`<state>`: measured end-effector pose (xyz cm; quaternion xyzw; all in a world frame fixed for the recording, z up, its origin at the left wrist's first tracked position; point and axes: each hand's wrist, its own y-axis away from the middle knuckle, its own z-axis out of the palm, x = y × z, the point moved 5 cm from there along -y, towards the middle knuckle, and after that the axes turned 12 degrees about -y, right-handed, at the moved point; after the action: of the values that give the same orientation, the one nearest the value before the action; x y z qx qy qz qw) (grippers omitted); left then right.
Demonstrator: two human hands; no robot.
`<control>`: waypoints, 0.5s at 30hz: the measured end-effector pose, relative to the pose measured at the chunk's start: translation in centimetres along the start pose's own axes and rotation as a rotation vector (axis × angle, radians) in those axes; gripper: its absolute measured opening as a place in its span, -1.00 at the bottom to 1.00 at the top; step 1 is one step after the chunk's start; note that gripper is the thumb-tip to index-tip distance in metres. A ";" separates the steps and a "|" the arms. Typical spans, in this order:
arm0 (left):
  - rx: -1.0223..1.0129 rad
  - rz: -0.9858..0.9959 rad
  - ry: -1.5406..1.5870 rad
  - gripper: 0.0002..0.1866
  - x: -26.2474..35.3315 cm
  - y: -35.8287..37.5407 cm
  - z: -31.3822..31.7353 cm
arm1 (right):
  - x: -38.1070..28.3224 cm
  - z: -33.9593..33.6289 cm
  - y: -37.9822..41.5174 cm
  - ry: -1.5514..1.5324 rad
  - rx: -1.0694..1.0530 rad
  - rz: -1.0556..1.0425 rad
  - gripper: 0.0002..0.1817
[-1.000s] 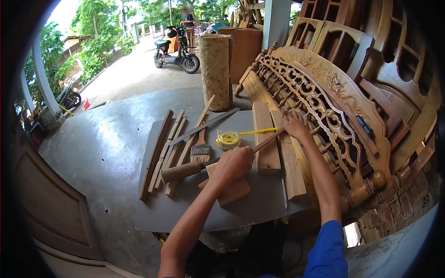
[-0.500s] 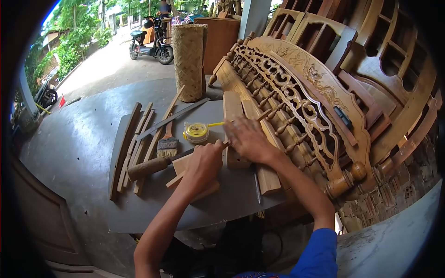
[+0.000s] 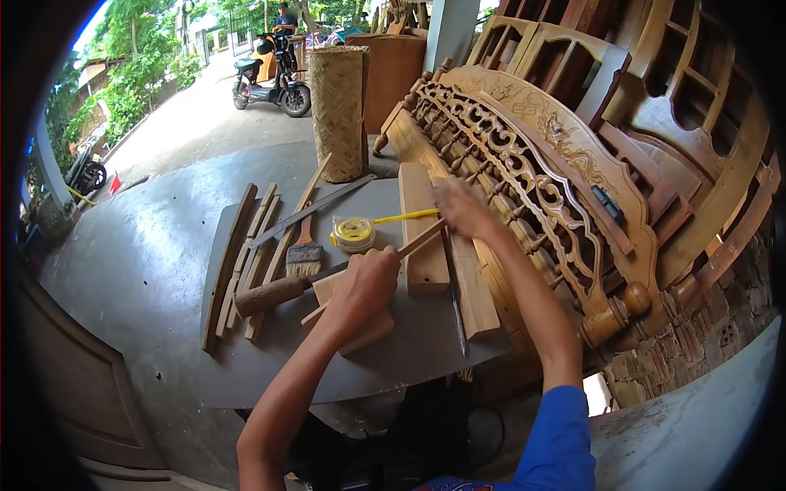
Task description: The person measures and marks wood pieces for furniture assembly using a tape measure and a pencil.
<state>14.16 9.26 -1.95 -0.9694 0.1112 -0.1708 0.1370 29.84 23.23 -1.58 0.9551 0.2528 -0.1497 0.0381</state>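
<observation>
My left hand (image 3: pixel 368 282) is closed around a thin wooden stick (image 3: pixel 422 239), which slants up to the right. Beneath that hand lies a short wooden block (image 3: pixel 372 331). A tool with a thick wooden handle (image 3: pixel 272 296) rests beside it, its dark shaft running toward my fingers. Blurred by motion, my right hand (image 3: pixel 465 209) is over the long wooden blocks, just beyond the stick's upper end; its fingertips are unclear. A yellow tape measure (image 3: pixel 354 232) has its tape drawn out toward the larger block (image 3: pixel 426 262). A brush (image 3: pixel 304 255) lies left of it.
Wooden strips (image 3: pixel 229 266) and a long metal strip (image 3: pixel 315 211) lie on the dark board (image 3: pixel 327 383). A thin pointed rod (image 3: pixel 457 311) is near the right block. Behind stand a woven cylinder (image 3: pixel 338 114) and carved furniture panels (image 3: pixel 532 114). A person (image 3: pixel 286 20) is by a scooter.
My right hand has moved right and up, off the stick, uncovering more of it and the large block. My left hand keeps its hold. The whole view has shifted slightly.
</observation>
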 end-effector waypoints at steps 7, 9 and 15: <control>-0.023 -0.026 0.057 -0.83 0.0 -0.2 -0.6 | -4.2 1.6 2.4 -0.017 0.106 -0.110 -0.42; -0.016 -0.017 0.017 -0.84 0.1 -0.3 -0.3 | -6.0 2.1 4.1 0.072 0.034 -0.281 -0.43; 0.107 0.055 -0.024 -0.87 0.5 0.3 -0.8 | 2.9 -1.1 -0.7 -0.007 0.295 0.255 -0.45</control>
<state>14.24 8.65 -1.18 -0.9592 0.1272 -0.1612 0.1944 32.20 25.34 -1.44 0.9741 0.1047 -0.1823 -0.0829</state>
